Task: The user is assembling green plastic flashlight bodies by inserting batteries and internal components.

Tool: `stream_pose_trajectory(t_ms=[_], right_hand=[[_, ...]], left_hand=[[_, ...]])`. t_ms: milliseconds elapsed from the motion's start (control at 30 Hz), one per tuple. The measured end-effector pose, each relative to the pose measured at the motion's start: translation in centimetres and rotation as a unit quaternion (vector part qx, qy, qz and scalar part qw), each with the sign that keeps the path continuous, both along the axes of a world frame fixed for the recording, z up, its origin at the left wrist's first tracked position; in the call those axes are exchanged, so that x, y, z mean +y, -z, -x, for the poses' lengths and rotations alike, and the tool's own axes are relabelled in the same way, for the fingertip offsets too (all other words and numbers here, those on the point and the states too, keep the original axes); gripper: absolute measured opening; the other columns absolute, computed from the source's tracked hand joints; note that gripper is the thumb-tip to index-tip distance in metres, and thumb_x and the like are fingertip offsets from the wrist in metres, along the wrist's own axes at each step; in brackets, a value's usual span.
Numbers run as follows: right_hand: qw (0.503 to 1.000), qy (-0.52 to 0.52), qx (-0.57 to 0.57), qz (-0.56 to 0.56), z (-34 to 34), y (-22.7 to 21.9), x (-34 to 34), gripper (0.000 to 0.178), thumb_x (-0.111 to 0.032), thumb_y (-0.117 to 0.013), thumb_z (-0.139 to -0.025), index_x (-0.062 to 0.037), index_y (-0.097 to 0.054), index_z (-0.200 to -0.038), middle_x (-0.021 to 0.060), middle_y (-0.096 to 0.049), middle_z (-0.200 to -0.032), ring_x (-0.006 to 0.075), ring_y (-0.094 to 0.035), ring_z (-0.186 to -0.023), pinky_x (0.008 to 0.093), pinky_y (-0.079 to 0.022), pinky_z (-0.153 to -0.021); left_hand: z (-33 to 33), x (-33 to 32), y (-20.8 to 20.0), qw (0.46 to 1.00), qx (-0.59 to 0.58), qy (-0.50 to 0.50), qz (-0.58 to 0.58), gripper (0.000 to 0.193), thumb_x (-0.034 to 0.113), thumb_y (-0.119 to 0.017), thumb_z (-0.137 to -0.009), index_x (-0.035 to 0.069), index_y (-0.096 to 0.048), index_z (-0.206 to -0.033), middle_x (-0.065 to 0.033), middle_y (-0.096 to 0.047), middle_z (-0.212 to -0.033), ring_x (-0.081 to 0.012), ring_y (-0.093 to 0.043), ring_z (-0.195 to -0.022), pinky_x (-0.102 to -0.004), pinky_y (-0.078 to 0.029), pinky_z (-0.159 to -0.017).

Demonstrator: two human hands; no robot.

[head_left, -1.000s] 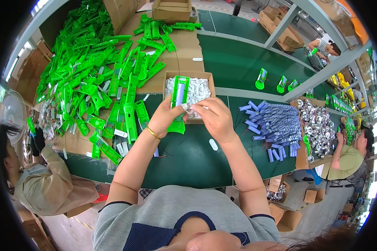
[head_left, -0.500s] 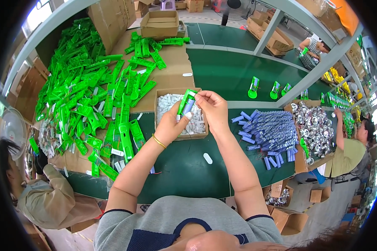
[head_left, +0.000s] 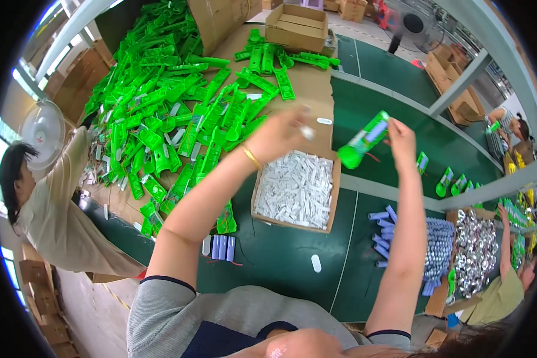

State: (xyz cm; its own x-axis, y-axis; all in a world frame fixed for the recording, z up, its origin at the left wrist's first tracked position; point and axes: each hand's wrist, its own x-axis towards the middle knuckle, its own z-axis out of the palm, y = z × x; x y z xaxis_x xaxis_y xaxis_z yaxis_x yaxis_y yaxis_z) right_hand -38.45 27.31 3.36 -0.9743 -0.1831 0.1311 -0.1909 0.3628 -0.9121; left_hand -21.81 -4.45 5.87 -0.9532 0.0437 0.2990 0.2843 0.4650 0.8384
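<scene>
Head view: white strips [head_left: 293,190] fill the carton [head_left: 335,188]; right hand [head_left: 401,140] holds casing [head_left: 360,143].

left hand [head_left: 278,133] blurred; right hand [head_left: 402,141] pinching; arms [head_left: 403,230] outstretched, well apart

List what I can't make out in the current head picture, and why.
- Left hand, head view: motion blur; whether it grips anything is unclear.
- Green casing in the right hand, head view: side turned away hidden; inner details blurred.
- Blue cylinders, head view: part hidden behind the right forearm.
- White pieces, head view: lower layers covered by upper ones.
</scene>
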Motion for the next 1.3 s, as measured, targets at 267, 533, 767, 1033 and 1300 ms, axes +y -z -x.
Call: stream_pose_trajectory(t_ms=[267,533,767,1033,1300], right_hand=[[0.961,0.101,-0.138,-0.217,11.9,11.9,14.3,0.025,-0.022,-0.063,-0.095,-0.0053,-0.072,-0.112,0.003,-0.063,-0.072,0.0164,-0.061,-0.064,0.0302,-0.054,-0.062],[0.916,0.046,0.325,-0.231,2.4,1.7,-1.8,0.04,-0.017,-0.07,-0.086,-0.0072,-0.063,-0.124,0.0173,-0.062,-0.123,0.0365,-0.058,-0.116,0.0441,-0.046,-0.101],[0.886,-0.233,0.379,-0.131,-12.5,-6.9,-16.1,0.059,-0.038,-0.074,-0.087,-0.0051,-0.057,-0.134,0.0169,-0.059,-0.134,0.037,-0.056,-0.123,0.0433,-0.045,-0.103],[0.879,-0.332,-0.202,0.277,-21.4,-5.4,-14.8,0.047,-0.043,-0.054,-0.103,-0.0002,-0.067,-0.118,0.0086,-0.071,-0.101,0.0167,-0.068,-0.093,0.0304,-0.051,-0.086],[0.658,-0.352,-0.455,0.486,-30.2,-1.1,-13.2,0.058,-0.047,-0.05,-0.102,-0.0048,-0.043,-0.142,0.014,-0.061,-0.122,0.0228,-0.06,-0.112,0.04,-0.05,-0.092]], left_hand=[[1.9,-16.5,2.9,0.757,-0.237,-0.347,0.5,0.04,0.033,-0.071,-0.081,0.01,-0.068,-0.113,-0.0111,-0.064,-0.123,-0.0322,-0.053,-0.123,-0.0477,-0.048,-0.098],[-0.1,-19.1,2.5,0.825,-0.168,-0.322,0.432,0.045,0.023,-0.073,-0.08,0.01,-0.062,-0.122,-0.0148,-0.069,-0.116,-0.0368,-0.065,-0.105,-0.0487,-0.051,-0.091],[-6.0,-8.3,-8.6,0.88,0.059,-0.06,0.468,0.043,0.012,-0.071,-0.077,0.013,-0.062,-0.118,-0.0103,-0.069,-0.102,-0.0336,-0.066,-0.096,-0.0458,-0.051,-0.085],[-12.5,-3.5,-6.8,0.979,0.157,-0.127,0.032,0.09,0.025,-0.077,-0.085,0.003,-0.024,-0.154,-0.0164,-0.048,-0.145,-0.0294,-0.046,-0.136,-0.0411,-0.042,-0.107],[-16.3,1.6,-3.2,0.901,-0.025,0.103,-0.421,0.053,0.03,-0.048,-0.105,0.006,-0.034,-0.15,-0.0124,-0.058,-0.133,-0.0241,-0.058,-0.122,-0.0372,-0.045,-0.105]])
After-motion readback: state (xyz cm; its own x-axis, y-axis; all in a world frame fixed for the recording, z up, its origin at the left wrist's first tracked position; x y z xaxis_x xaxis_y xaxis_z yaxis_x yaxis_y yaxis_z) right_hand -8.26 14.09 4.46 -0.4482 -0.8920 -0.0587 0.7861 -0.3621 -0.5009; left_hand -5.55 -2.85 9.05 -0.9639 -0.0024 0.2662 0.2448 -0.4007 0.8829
